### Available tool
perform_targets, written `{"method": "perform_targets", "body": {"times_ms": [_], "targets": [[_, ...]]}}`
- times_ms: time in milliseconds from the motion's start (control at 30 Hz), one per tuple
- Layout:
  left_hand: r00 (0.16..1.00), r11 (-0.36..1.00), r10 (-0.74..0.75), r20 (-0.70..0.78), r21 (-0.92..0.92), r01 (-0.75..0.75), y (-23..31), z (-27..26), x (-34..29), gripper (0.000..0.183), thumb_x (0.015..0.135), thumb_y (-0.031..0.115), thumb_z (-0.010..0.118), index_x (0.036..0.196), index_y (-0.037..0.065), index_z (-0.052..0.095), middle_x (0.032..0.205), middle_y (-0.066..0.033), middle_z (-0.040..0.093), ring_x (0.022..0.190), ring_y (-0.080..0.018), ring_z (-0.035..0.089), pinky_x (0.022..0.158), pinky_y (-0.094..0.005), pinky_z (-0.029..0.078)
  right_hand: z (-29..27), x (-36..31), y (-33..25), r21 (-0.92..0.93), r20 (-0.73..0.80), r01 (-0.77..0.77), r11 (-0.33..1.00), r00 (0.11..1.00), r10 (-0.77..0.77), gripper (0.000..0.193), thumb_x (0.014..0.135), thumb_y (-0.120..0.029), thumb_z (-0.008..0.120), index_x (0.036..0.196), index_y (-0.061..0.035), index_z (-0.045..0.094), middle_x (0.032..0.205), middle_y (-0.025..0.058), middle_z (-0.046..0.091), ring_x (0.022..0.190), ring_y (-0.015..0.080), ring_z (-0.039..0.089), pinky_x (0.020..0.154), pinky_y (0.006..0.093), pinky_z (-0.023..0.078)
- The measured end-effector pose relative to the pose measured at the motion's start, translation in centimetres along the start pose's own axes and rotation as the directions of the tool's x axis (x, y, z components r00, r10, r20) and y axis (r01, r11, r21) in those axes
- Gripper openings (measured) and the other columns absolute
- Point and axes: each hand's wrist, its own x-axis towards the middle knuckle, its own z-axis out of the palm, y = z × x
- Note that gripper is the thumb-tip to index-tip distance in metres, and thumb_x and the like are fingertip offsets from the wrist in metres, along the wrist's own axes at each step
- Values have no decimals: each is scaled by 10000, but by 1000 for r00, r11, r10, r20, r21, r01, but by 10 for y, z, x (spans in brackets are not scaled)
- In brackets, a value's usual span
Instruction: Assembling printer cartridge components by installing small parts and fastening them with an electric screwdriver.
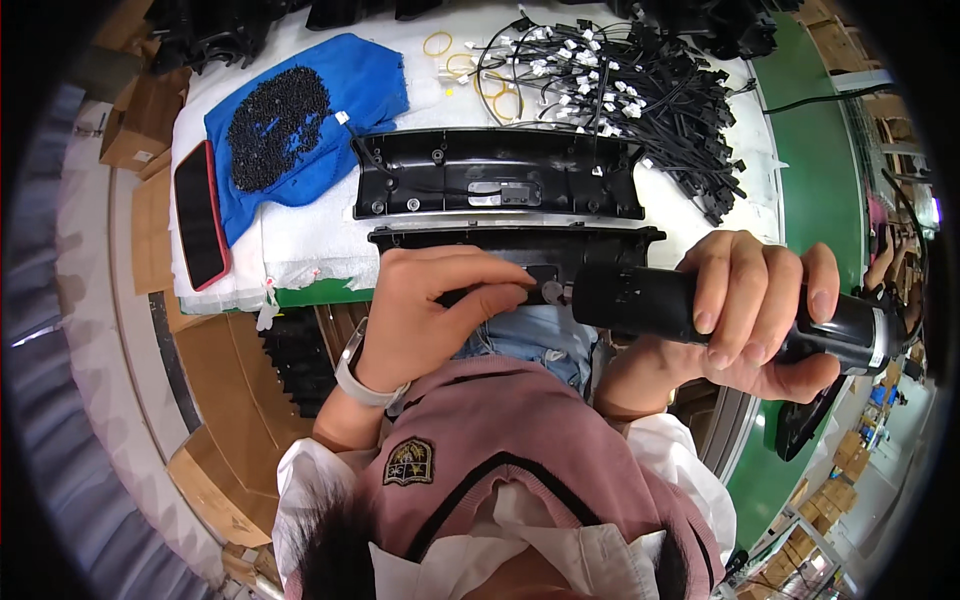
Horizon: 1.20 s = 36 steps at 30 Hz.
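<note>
A wrapped right hand, a nearly closed left pinch.

From where I stand, the right hand (755, 310) has its fingers curled firmly round a black cylindrical power tool (635, 300), whose nose points leftward from that grip toward the left hand (440, 310). The left thumb and forefinger nearly meet over a long black moulded-plastic panel (610, 240); I can't tell whether they pinch anything. The tool looks fairly heavy, rigid and smooth, so the thick barrel seems the place to hold. The panel should be light, stiff and a little slippery, best steadied by its rim. Beyond both hands lies a second black plastic panel with a wire (580, 170).
</note>
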Motion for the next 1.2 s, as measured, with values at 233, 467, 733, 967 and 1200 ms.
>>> {"method": "perform_targets", "body": {"times_ms": [233, 467, 733, 967, 1200], "targets": [[977, 991, 108, 183, 59, -120, -2, 5, 1, 116, 753, -58, 609, 855, -43, 662, 756, -116, 662, 660, -196, 658, 599, -250, 503, -4, -2, -11, 42, -23, -116, 992, 993, 117, 355, 888, -369, 577, 1052, -99, 417, 691, 4, 549, 488, 126, 530, 550, 295, 445], [997, 998, 63, 37, 9, -64, 25, -8, 64, 179, 826, 81, 590, 986, 19, 639, 797, -61, 650, 719, -128, 616, 642, -247, 484, -13, -10, -22, 137, -131, -37, 990, 990, 56, 351, 897, -394, 545, 1035, -96, 420, 663, 1, 541, 487, 128, 539, 531, 298, 448], [974, 391, 209, -91, 920, 2, -40, -18, 225, 183, 787, 244, 656, 833, 71, 692, 784, -139, 665, 748, -323, 643, 668, -400, 518, 3, -28, -46, -56, -168, 14, 998, 986, -23, 342, 846, -321, 635, 972, -101, 405, 624, 3, 544, 441, 133, 533, 492, 291, 453], [979, 406, 204, -20, 912, -66, -50, -12, 231, 138, 797, 208, 645, 809, 71, 660, 776, -145, 656, 771, -333, 633, 653, -434, 500, -11, -48, -67, -125, -233, 40, 991, 970, -69, 330, 843, -316, 632, 973, -100, 419, 633, 2, 556, 442, 123, 532, 498, 281, 457], [634, 131, 757, 158, 915, -383, 33, -26, 182, 172, 793, 49, 632, 953, -1, 595, 838, -180, 632, 680, -302, 634, 599, -340, 510, -16, -51, -73, -122, -222, 41, 992, 973, -68, 343, 849, -325, 624, 1005, -96, 423, 640, -2, 565, 458, 113, 547, 508, 275, 462]]}}
